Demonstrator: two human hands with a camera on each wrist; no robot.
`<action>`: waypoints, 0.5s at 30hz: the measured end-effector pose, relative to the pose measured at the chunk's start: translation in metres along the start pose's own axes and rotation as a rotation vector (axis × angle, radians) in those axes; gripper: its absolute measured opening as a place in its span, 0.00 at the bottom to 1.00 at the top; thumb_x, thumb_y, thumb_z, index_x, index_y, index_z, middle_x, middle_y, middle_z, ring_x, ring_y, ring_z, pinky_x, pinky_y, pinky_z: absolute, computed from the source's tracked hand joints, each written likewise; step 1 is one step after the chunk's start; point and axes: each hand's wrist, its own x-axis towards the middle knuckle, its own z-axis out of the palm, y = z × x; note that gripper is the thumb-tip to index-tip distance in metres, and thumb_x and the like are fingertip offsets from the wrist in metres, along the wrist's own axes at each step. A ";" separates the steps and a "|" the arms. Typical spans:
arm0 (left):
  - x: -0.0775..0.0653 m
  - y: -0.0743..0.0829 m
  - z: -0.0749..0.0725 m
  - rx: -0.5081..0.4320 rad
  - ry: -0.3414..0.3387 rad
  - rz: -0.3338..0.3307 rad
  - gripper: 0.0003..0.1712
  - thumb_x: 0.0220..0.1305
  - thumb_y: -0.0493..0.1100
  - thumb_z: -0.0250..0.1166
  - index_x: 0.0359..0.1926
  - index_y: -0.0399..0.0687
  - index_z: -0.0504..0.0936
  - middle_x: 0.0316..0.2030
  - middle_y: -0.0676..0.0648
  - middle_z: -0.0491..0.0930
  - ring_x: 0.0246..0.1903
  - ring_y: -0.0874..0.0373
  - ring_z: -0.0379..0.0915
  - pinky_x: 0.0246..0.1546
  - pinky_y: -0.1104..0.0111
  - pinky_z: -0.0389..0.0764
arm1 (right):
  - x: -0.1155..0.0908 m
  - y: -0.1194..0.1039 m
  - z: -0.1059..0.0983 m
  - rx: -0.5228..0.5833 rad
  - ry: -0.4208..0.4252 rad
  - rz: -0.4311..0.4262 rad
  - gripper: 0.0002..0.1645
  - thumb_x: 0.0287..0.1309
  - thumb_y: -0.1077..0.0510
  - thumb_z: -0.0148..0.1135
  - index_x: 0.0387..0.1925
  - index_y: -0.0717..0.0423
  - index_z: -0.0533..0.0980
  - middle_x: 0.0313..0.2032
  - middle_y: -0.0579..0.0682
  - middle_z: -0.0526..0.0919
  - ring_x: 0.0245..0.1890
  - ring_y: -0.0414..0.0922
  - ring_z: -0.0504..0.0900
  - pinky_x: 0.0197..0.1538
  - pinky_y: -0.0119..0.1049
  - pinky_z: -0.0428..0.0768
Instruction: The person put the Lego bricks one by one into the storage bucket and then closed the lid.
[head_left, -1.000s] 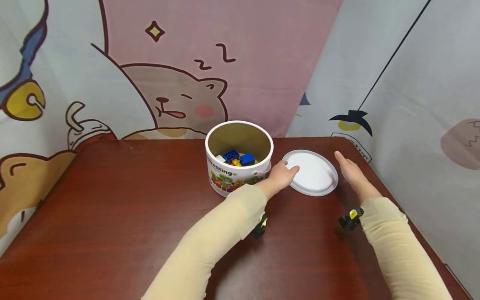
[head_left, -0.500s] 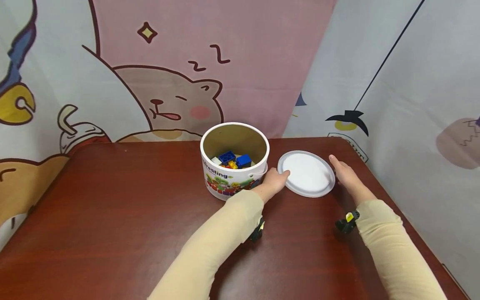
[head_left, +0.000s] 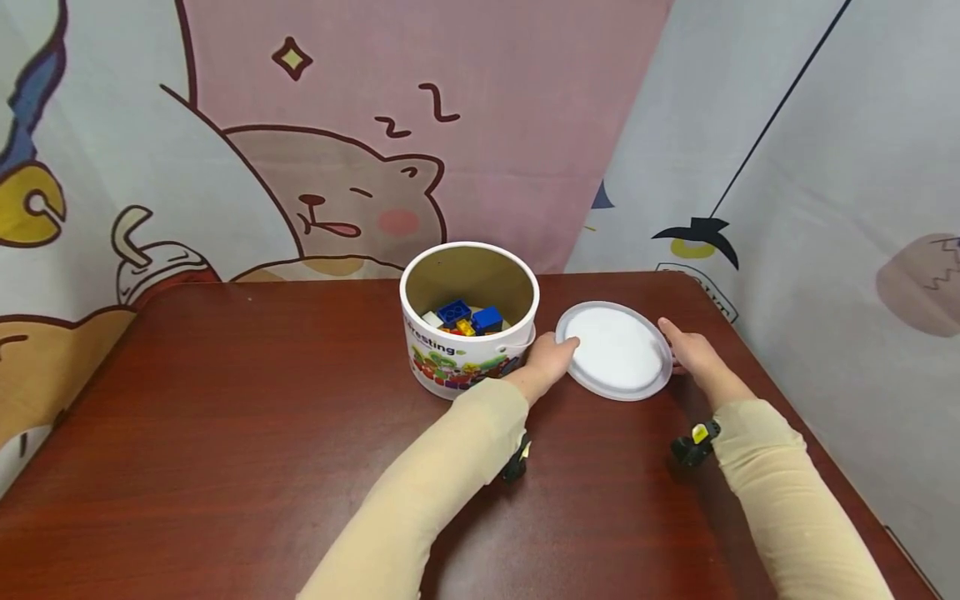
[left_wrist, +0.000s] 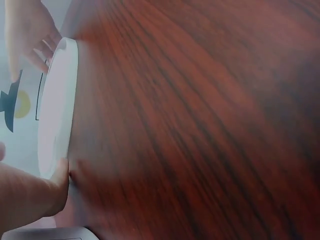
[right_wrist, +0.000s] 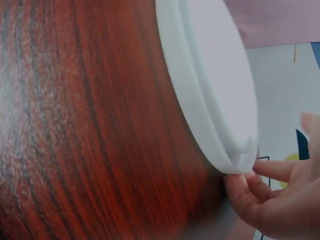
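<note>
A round white lid (head_left: 617,352) with a raised inner ring is at the right of the table, between both hands. My left hand (head_left: 549,358) pinches its left edge, thumb over the rim and the other fingers mostly hidden. At the opposite edge, my right hand (head_left: 696,357) touches the rim with its fingertips (right_wrist: 237,184), while its thumb (right_wrist: 309,122) stands apart from the lid. Just left of the lid stands an uncovered white bucket (head_left: 429,354) with a printed label and a thin handle. Inside it lie blue bricks (head_left: 487,320), with yellow and white pieces beside them.
The dark red wooden table (head_left: 247,433) reaches back to a printed cloth backdrop (head_left: 525,133). Another cloth (head_left: 840,233) hangs along the right side, close to my right arm. The bucket's rim rises right beside my left hand.
My right hand has come in to the lid's right edge, and its fingers now meet the rim. The lid has shifted slightly at its right and near side. The left hand's thumb stays over the rim.
</note>
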 end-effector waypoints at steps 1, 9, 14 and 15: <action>-0.001 0.000 0.000 -0.011 0.005 0.002 0.30 0.64 0.44 0.54 0.62 0.30 0.66 0.61 0.36 0.70 0.62 0.50 0.65 0.64 0.64 0.64 | -0.008 -0.005 -0.001 0.011 -0.015 0.009 0.63 0.55 0.21 0.25 0.68 0.72 0.48 0.63 0.73 0.60 0.59 0.60 0.67 0.54 0.43 0.77; -0.006 0.003 0.000 -0.031 0.041 0.076 0.26 0.57 0.28 0.51 0.59 0.33 0.72 0.53 0.39 0.77 0.54 0.53 0.73 0.56 0.68 0.72 | -0.060 -0.028 -0.012 0.062 -0.085 -0.018 0.36 0.71 0.48 0.34 0.63 0.78 0.55 0.58 0.72 0.65 0.41 0.45 0.74 0.37 0.28 0.78; -0.010 0.009 0.002 -0.012 0.075 0.098 0.25 0.55 0.28 0.54 0.57 0.37 0.75 0.50 0.40 0.80 0.49 0.54 0.76 0.48 0.72 0.76 | -0.066 -0.026 -0.024 0.054 -0.083 -0.050 0.36 0.71 0.47 0.34 0.64 0.76 0.55 0.57 0.71 0.65 0.42 0.44 0.72 0.35 0.25 0.75; -0.011 0.010 0.002 -0.035 0.070 0.092 0.25 0.55 0.28 0.54 0.56 0.37 0.75 0.48 0.40 0.81 0.46 0.52 0.78 0.44 0.72 0.77 | -0.066 -0.025 -0.026 0.055 -0.085 -0.053 0.37 0.71 0.46 0.34 0.64 0.76 0.55 0.58 0.72 0.63 0.44 0.46 0.72 0.35 0.25 0.75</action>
